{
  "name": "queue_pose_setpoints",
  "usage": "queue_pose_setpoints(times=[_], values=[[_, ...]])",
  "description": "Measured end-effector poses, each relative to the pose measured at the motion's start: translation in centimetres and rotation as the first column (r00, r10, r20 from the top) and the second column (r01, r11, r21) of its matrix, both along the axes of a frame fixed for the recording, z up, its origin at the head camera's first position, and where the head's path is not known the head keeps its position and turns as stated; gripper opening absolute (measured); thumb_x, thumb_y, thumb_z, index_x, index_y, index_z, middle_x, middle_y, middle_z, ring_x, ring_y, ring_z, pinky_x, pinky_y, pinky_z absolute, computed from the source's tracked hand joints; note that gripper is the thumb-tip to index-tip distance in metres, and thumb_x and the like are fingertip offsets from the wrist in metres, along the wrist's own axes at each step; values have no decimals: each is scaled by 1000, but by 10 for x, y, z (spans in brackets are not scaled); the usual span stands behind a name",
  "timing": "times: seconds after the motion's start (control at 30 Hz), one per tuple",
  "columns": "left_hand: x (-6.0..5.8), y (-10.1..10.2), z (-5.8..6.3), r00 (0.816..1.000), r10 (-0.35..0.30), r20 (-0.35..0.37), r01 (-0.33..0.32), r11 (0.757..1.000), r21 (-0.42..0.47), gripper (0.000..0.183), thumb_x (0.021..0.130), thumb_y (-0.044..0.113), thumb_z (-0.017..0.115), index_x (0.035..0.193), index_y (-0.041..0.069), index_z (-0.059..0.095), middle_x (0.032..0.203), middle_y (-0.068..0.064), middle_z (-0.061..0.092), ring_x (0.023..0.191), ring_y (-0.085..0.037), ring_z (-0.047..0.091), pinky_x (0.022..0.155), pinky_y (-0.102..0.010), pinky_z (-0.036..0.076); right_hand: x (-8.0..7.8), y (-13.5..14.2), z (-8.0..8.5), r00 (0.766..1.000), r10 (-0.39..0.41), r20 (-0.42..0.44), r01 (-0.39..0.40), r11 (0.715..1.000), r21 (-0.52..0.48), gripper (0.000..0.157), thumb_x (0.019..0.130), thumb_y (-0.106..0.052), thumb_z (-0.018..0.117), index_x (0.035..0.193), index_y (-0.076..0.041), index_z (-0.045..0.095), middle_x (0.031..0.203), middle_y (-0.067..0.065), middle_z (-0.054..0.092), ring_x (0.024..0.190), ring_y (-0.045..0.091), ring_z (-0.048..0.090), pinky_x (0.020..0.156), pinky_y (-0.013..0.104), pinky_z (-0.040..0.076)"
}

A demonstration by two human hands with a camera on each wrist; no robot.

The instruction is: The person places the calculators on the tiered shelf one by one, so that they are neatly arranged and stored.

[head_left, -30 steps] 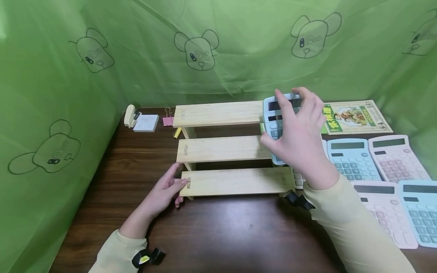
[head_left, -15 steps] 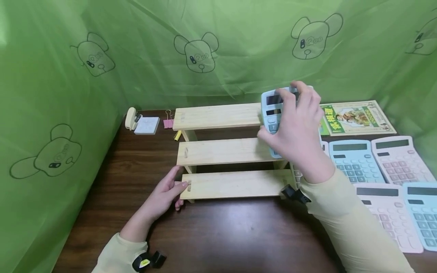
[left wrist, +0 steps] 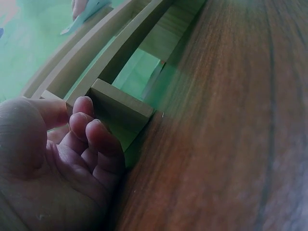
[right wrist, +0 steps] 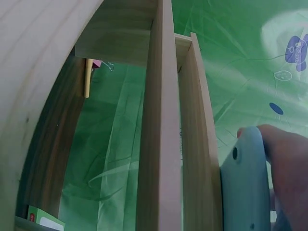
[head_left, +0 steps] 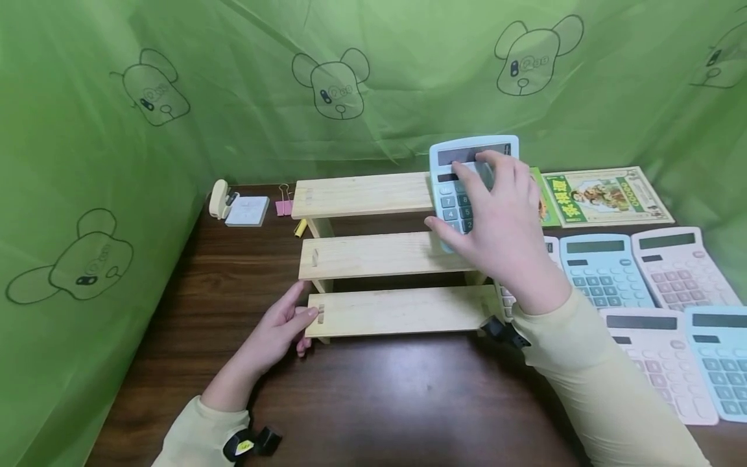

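Note:
A light-blue calculator (head_left: 448, 202) is in my right hand (head_left: 506, 227), gripped at its sides with the fingers spread over its front. It leans up at the right end of a three-step wooden rack (head_left: 403, 311), covering part of the top and middle boards. In the right wrist view the edge of the calculator (right wrist: 245, 187) is beside the upper board; whether it touches the wood I cannot tell. My left hand (head_left: 284, 327) holds the left end of the lowest board, thumb on top. The left wrist view shows its fingers (left wrist: 103, 139) curled under that end.
Several blue and pink calculators (head_left: 607, 272) lie on the right of the table, one partly behind my right arm. Behind them are booklets (head_left: 607, 198). At the back left are a cream stapler (head_left: 220, 200), a notepad (head_left: 248, 211), a pink binder clip (head_left: 284, 207) and a yellow piece (head_left: 300, 227).
My right hand has carried the calculator up and to the left, and its display has come more into view. The left hand keeps its hold on the rack.

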State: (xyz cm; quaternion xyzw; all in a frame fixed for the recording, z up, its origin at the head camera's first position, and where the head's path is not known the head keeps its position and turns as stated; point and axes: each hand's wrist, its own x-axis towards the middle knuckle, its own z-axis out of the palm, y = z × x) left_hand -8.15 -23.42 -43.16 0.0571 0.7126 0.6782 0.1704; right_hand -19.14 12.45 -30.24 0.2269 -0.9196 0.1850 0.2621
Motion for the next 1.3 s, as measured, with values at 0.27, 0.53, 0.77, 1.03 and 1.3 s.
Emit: queue_pose_setpoints(times=[0.27, 0.53, 0.77, 1.03, 1.3], values=[[2, -2, -5, 1000, -2, 15, 2, 1000, 11, 67, 102, 22, 52, 156, 18, 12, 78, -22, 59, 50, -19, 54, 42, -40, 52, 3, 1, 1, 991, 94, 97, -105, 988, 111, 90, 77, -69, 65, 146, -14, 44, 156, 14, 26, 142, 35, 24, 115, 56, 14], [2, -3, -6, 1000, -16, 2, 15, 1000, 26, 66, 102, 21, 51, 156, 17, 12, 79, -21, 60, 50, -18, 54, 42, -39, 51, 4, 2, 0, 962, 232, 142, -254, 954, 160, 95, 80, -67, 64, 151, -11, 34, 160, 13, 14, 147, 28, 10, 117, 52, 8], [1, -3, -6, 1000, -14, -9, 14, 1000, 25, 67, 102, 21, 51, 156, 16, 11, 79, -20, 60, 49, -18, 53, 41, -39, 51, 6, -2, 0, 921, 362, 143, -381, 916, 130, 81, 87, -50, 67, 151, -13, 34, 161, 11, 8, 147, 27, 7, 118, 48, 13], [1, -2, -5, 1000, -7, -10, 7, 1000, 16, 66, 102, 21, 52, 155, 17, 14, 79, -22, 60, 49, -18, 53, 41, -41, 51, 7, -4, -2, 923, 371, 99, -379, 922, 80, 65, 91, -42, 66, 146, -14, 45, 159, 10, 18, 146, 25, 15, 114, 48, 26], [1, -1, -1, 1000, -10, -20, 10, 1000, 17, 64, 102, 20, 52, 155, 17, 16, 79, -22, 60, 49, -18, 53, 41, -42, 51, 7, -7, -3, 905, 426, 19, -426, 904, 42, 51, 92, -23, 68, 139, -8, 54, 152, 15, 34, 143, 29, 25, 114, 48, 27]])
